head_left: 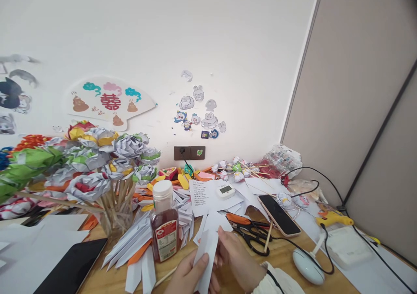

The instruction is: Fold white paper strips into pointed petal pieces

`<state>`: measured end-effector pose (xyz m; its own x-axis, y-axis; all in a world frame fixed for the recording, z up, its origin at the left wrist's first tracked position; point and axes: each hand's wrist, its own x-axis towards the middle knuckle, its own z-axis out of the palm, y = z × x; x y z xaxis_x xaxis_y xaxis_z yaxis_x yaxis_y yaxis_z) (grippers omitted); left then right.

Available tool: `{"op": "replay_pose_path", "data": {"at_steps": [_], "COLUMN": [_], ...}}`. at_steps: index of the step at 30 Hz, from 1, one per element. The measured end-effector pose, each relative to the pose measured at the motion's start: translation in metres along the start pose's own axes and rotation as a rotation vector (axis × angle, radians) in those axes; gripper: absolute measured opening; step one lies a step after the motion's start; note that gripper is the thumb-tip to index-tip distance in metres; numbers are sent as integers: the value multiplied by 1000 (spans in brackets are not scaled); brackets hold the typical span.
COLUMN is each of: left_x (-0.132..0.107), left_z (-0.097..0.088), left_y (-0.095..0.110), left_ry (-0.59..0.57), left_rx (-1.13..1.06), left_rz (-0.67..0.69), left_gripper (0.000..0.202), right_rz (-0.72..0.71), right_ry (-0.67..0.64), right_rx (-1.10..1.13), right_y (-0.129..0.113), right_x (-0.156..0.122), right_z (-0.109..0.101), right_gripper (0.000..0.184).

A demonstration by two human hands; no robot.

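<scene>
Between my two hands is a folded strip of white paper [208, 246], held upright at the near edge of the desk. My left hand [189, 273] grips its lower part, the thumb pressed on the front face. At the strip's right edge, my right hand [237, 256] pinches it near the top; some of its fingers are hidden behind the paper. Just left of my hands stands a bottle of dark red liquid [164, 229] with a white cap. Black scissors [252, 235] lie right behind my right hand.
Paper flowers [125, 148] on sticks stand in a clear container at left, beside folded paper strips [130, 237] and a dark tablet [73, 268]. To the right lie a phone [280, 216], a white mouse [309, 265] and a yellow glue gun [334, 218] with trailing cables. A white timer [226, 191] rests on paper.
</scene>
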<state>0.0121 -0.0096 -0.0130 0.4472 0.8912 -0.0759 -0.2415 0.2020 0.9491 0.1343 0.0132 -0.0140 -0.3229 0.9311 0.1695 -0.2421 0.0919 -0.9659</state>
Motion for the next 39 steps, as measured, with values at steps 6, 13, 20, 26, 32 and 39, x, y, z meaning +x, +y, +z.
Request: {"op": "replay_pose_path", "data": {"at_steps": [6,13,20,26,32,39], "left_x": [0,-2,0,-2,-4,-1], "left_z": [0,0,0,2,3,0], "left_y": [0,2,-1,1,3,1], "left_ry": [-5,-12,6,8,-1,-36], "left_rx": [-11,-19,-27,12,34,46], "left_rz": [-2,-11,-14,-27,-20,-23], "left_gripper": [38,37,38,33,34,33], "right_rz": [-3,12,5,-2,25,21], "right_ry": [-13,-58,-50,-4,-8,10], "right_rx": [200,301,176,73,27,30], "right_y": [-2,-8,-14,-14,-23,-24], "right_x": [0,-1,-5,-5,-7,-8], "right_z": [2,6,5,2,4,3], "right_gripper": [51,47,35,36,36,32]}}
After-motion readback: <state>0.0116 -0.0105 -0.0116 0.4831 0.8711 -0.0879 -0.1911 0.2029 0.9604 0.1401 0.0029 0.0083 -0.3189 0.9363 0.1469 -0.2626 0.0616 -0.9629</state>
